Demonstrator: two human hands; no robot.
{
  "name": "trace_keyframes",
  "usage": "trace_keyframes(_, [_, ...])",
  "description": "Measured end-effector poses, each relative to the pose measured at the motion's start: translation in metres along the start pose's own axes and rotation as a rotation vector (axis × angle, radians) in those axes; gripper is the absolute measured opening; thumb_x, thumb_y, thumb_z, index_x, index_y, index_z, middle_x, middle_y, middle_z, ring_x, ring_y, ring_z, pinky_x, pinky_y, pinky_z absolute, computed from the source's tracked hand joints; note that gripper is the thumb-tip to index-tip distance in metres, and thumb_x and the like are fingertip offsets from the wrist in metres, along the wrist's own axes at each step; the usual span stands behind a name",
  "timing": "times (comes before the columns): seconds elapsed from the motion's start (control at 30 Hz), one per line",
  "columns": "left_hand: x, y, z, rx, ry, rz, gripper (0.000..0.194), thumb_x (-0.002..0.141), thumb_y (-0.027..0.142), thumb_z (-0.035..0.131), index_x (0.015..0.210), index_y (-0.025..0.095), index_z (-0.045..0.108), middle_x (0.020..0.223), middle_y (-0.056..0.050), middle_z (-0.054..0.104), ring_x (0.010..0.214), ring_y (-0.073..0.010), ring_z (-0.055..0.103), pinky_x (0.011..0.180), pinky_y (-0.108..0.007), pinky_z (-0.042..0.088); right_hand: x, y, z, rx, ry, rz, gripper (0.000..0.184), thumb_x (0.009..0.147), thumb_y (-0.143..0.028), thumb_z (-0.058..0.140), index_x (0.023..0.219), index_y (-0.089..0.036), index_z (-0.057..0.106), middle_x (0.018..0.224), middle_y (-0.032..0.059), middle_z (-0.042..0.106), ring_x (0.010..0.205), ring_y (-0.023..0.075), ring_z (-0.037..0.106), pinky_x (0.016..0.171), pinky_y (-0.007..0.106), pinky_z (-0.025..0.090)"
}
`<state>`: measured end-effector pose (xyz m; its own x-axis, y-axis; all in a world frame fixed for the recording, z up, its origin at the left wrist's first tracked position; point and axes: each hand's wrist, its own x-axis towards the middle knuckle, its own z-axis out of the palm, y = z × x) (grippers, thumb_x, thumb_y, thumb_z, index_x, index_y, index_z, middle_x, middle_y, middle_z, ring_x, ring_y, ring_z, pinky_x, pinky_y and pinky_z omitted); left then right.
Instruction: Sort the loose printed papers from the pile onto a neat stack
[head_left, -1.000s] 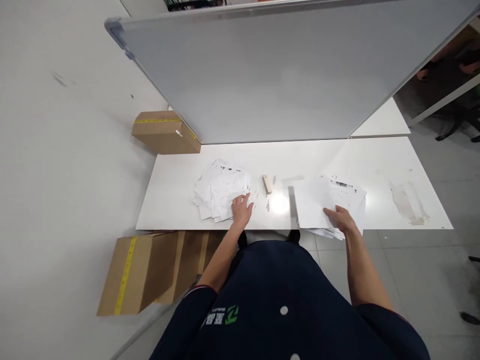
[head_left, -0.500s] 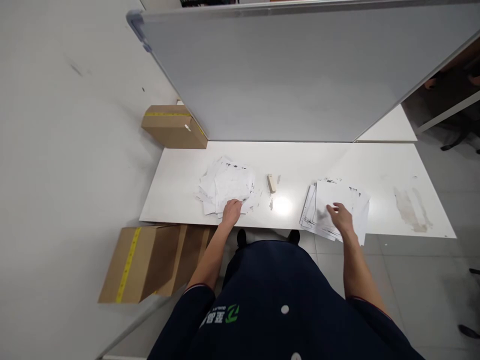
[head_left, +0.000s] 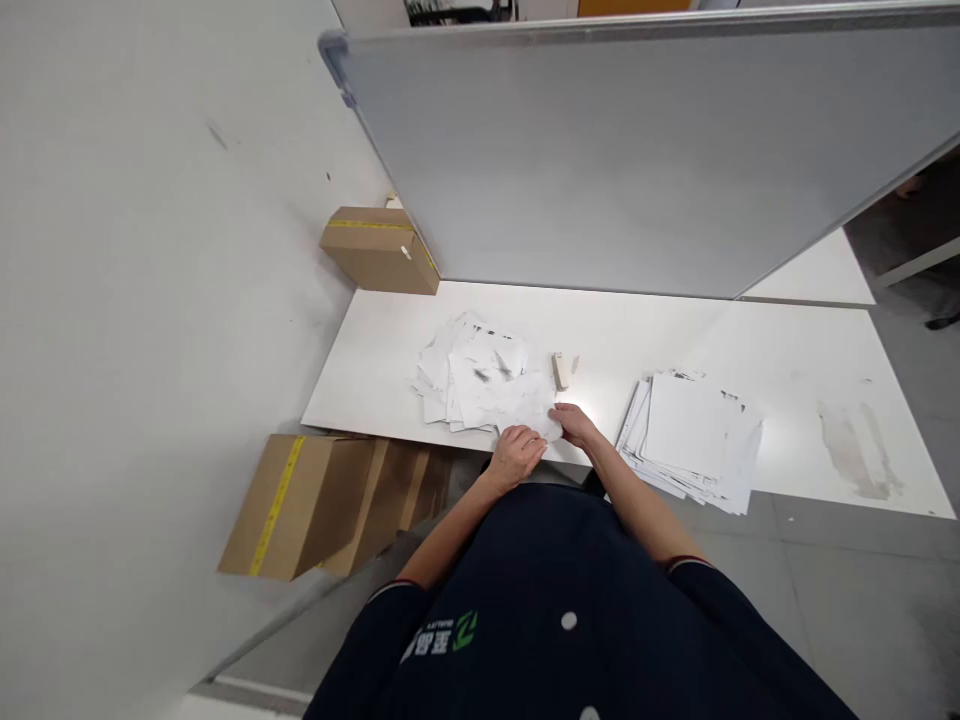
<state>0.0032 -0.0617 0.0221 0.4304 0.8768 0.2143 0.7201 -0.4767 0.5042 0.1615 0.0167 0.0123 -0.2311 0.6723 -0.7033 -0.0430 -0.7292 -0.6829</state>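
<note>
A white sheet of paper (head_left: 531, 398) lies slanted over the right side of a loose, smudged paper pile (head_left: 457, 375) on the left part of the table. My right hand (head_left: 574, 426) pinches its right edge. At the sheet's near edge, my left hand (head_left: 517, 457) has its fingers bent over the paper, the thumb hidden. Just beyond my right hand stands a small pale block (head_left: 559, 371). Farther right, a second stack of paper (head_left: 690, 430) hangs partly over the table's front edge, untouched.
The white table (head_left: 787, 400) has grey smears at its right end. A whiteboard (head_left: 622, 170) rises along its back edge. One cardboard box (head_left: 382, 255) sits at the back left corner; taped cardboard boxes (head_left: 300, 510) stand below the left front edge, beside the wall.
My right hand has moved left from the right stack to the sheet at the left pile. My left hand has shifted right and nearer me, drawing the sheet out over the pile's right side.
</note>
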Motion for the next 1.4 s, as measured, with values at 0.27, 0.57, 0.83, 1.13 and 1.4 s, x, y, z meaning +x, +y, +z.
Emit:
trace_keyframes(0.27, [0.026, -0.048, 0.008, 0.211, 0.091, -0.59, 0.043, 0.077, 0.036, 0.056, 0.116, 0.017, 0.051, 0.115, -0.014, 0.05, 0.11, -0.0297, 0.043, 0.09, -0.043, 0.036, -0.019, 0.015, -0.04, -0.012, 0.266, -0.131, 0.015, 0.062, -0.029, 0.055, 0.071, -0.017, 0.055, 0.055, -0.0019, 0.058, 0.048, 0.0124, 0.052, 0.047, 0.023, 0.041])
trace_keyframes(0.57, [0.041, -0.053, 0.016, 0.211, -0.009, -0.661, 0.041, 0.076, 0.034, 0.058, 0.112, 0.018, 0.053, 0.112, -0.014, 0.05, 0.108, -0.0302, 0.043, 0.087, -0.043, 0.037, -0.029, 0.02, -0.045, -0.031, 0.379, -0.196, 0.017, 0.063, -0.035, 0.052, 0.069, -0.019, 0.052, 0.054, -0.0038, 0.054, 0.05, 0.0119, 0.049, 0.047, 0.022, 0.037])
trace_keyframes(0.83, [0.036, -0.053, -0.009, -0.146, 0.359, -0.617, 0.029, 0.087, 0.03, 0.039, 0.091, 0.017, 0.065, 0.088, -0.009, 0.065, 0.088, -0.0226, 0.058, 0.081, -0.038, 0.044, -0.033, 0.005, -0.032, 0.105, 0.193, -0.204, 0.024, 0.063, -0.031, 0.054, 0.084, -0.019, 0.055, 0.063, 0.0, 0.063, 0.055, 0.016, 0.057, 0.054, 0.027, 0.045])
trace_keyframes(1.13, [0.024, 0.034, 0.008, -0.254, 0.14, -0.088, 0.029, 0.088, 0.021, 0.038, 0.105, 0.019, 0.061, 0.107, -0.007, 0.061, 0.107, -0.0175, 0.05, 0.095, -0.037, 0.042, -0.022, 0.015, -0.019, 0.251, 0.108, -0.177, 0.021, 0.068, -0.04, 0.055, 0.075, -0.021, 0.052, 0.067, 0.0016, 0.064, 0.062, 0.0172, 0.059, 0.054, 0.028, 0.046])
trace_keyframes(1.4, [0.026, 0.03, 0.019, -0.379, 0.103, -0.186, 0.029, 0.079, 0.041, 0.055, 0.1, 0.022, 0.06, 0.109, -0.008, 0.059, 0.11, -0.0214, 0.049, 0.097, -0.043, 0.038, -0.034, 0.014, -0.037, 0.009, 0.163, -0.32, 0.028, 0.064, -0.038, 0.061, 0.084, -0.019, 0.055, 0.069, -0.0013, 0.062, 0.061, 0.0138, 0.054, 0.058, 0.026, 0.044])
